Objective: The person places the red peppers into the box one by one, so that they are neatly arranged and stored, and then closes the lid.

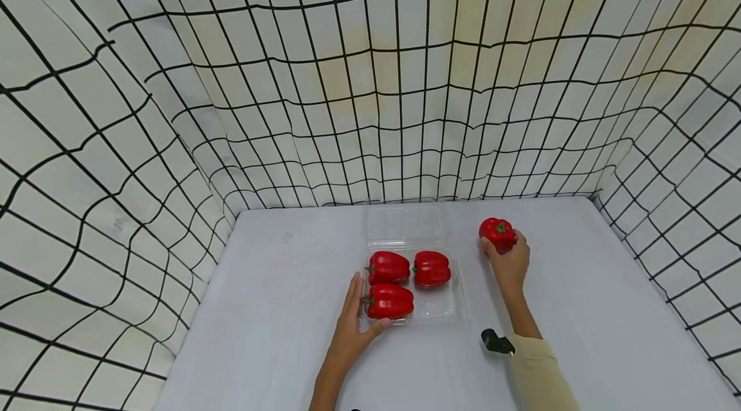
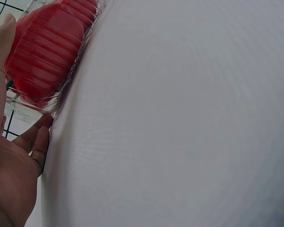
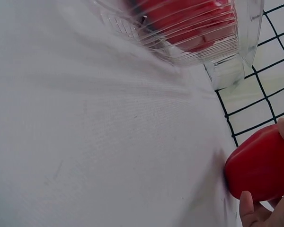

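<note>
A clear plastic clamshell container (image 1: pixel 437 308) lies on the table with its lid folded back. Inside it are three red bell peppers, two on the left (image 1: pixel 389 267) (image 1: pixel 393 301) and one at the upper right (image 1: pixel 431 269). My left hand (image 1: pixel 349 337) rests against the container's left side and near corner, fingers extended and thumb along the front edge. To the right of the container, my right hand (image 1: pixel 511 266) grips another red bell pepper (image 1: pixel 496 233), its green stem visible. In the right wrist view, fingers and thumb lie around that pepper (image 3: pixel 260 165).
The open lid (image 1: pixel 405 224) lies flat behind the container. A white cloth covers the table (image 1: pixel 278 308). Black netting over white walls (image 1: pixel 370 76) encloses the back and sides. A dark wrist camera (image 1: pixel 496 341) juts from the right sleeve (image 1: pixel 538 366).
</note>
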### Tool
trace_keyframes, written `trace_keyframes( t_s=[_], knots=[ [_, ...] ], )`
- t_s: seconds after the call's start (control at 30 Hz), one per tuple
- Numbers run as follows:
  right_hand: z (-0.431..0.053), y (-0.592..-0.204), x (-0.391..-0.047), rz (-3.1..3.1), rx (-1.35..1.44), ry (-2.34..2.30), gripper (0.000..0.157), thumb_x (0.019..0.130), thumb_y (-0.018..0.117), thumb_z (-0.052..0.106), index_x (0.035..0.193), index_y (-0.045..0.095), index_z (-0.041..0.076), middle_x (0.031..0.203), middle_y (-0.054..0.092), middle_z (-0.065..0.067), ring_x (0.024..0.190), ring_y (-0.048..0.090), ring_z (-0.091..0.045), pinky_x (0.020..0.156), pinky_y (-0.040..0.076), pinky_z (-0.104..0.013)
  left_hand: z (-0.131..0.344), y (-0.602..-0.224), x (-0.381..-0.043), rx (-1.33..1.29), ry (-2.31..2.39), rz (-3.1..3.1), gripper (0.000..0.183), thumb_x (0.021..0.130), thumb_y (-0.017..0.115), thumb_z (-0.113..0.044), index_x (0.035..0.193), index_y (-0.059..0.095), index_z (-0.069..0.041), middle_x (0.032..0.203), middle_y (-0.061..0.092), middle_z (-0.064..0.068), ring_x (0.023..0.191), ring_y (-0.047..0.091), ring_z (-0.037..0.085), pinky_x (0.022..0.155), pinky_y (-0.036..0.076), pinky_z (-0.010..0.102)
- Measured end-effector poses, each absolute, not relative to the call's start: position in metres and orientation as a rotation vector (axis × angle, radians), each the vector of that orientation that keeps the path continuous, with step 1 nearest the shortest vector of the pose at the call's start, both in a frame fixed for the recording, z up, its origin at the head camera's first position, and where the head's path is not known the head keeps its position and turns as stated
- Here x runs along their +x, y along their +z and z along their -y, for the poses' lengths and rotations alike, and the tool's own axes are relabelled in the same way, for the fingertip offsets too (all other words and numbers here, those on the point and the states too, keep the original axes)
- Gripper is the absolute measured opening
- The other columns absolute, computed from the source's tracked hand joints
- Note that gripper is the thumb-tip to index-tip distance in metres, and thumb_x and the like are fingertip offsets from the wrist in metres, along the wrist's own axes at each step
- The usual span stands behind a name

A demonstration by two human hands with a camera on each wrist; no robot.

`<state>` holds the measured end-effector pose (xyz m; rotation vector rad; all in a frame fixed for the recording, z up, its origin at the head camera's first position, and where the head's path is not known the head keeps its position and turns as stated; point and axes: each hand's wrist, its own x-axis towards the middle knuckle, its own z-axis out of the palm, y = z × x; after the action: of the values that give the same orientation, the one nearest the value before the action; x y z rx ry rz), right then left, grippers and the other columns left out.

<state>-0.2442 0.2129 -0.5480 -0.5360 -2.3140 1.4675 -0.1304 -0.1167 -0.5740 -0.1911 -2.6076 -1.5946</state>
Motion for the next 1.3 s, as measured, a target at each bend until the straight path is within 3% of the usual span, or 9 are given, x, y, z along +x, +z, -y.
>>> trace_keyframes(
  t_s=[0.63, 0.77, 0.87, 0.93, 1.1, 1.3],
  knots=[
    [-0.212, -0.538, -0.224, 2.038, -0.494, 1.705, 0.075, 0.087, 0.074, 0.032, 0.144, 0.032, 0.007, 0.148, 0.040, -0.010, 0.135, 0.039, -0.027, 0.104, 0.048, -0.053, 0.119, -0.572, -0.128, -0.194, -1.602, 2.607, 0.101, 0.080, 0.076, -0.048, 0.158, 0.017, -0.023, 0.165, 0.015, -0.003, 0.151, 0.021, 0.029, 0.107, 0.041, 0.047],
    [-0.212, -0.534, -0.219, 2.001, -0.415, 1.781, 0.074, 0.088, 0.073, 0.024, 0.144, 0.028, 0.006, 0.149, 0.036, -0.010, 0.139, 0.036, -0.028, 0.102, 0.051, -0.033, 0.120, -0.573, -0.128, -0.190, -1.599, 2.602, 0.101, 0.079, 0.076, -0.047, 0.158, 0.017, -0.024, 0.165, 0.015, -0.002, 0.151, 0.022, 0.029, 0.107, 0.042, 0.047],
    [-0.211, -0.531, -0.215, 1.956, -0.349, 1.871, 0.073, 0.088, 0.072, 0.014, 0.143, 0.025, 0.005, 0.150, 0.033, -0.011, 0.141, 0.032, -0.030, 0.091, 0.050, -0.011, 0.120, -0.574, -0.128, -0.199, -1.599, 2.589, 0.100, 0.080, 0.076, -0.047, 0.158, 0.018, -0.024, 0.165, 0.015, -0.002, 0.150, 0.022, 0.030, 0.107, 0.041, 0.048],
    [-0.210, -0.529, -0.212, 1.934, -0.324, 1.922, 0.074, 0.088, 0.072, 0.009, 0.143, 0.023, 0.005, 0.151, 0.032, -0.010, 0.141, 0.031, -0.030, 0.083, 0.048, -0.003, 0.120, -0.575, -0.128, -0.204, -1.599, 2.585, 0.100, 0.080, 0.076, -0.048, 0.157, 0.018, -0.024, 0.165, 0.015, -0.002, 0.150, 0.022, 0.030, 0.107, 0.041, 0.048],
    [-0.207, -0.524, -0.205, 1.944, -0.300, 1.962, 0.075, 0.087, 0.073, 0.007, 0.144, 0.023, 0.007, 0.150, 0.032, -0.009, 0.140, 0.032, -0.029, 0.080, 0.048, -0.002, 0.118, -0.576, -0.130, -0.214, -1.580, 2.594, 0.100, 0.080, 0.074, -0.050, 0.158, 0.017, -0.024, 0.165, 0.015, -0.003, 0.150, 0.023, 0.031, 0.106, 0.043, 0.048],
    [-0.202, -0.526, -0.197, 2.034, -0.217, 1.912, 0.074, 0.087, 0.073, 0.009, 0.145, 0.027, 0.009, 0.146, 0.037, -0.006, 0.131, 0.038, -0.017, 0.081, 0.050, -0.004, 0.118, -0.575, -0.130, -0.202, -1.584, 2.595, 0.101, 0.079, 0.076, -0.049, 0.158, 0.018, -0.023, 0.165, 0.016, -0.004, 0.150, 0.023, 0.030, 0.106, 0.043, 0.048]
  ],
)
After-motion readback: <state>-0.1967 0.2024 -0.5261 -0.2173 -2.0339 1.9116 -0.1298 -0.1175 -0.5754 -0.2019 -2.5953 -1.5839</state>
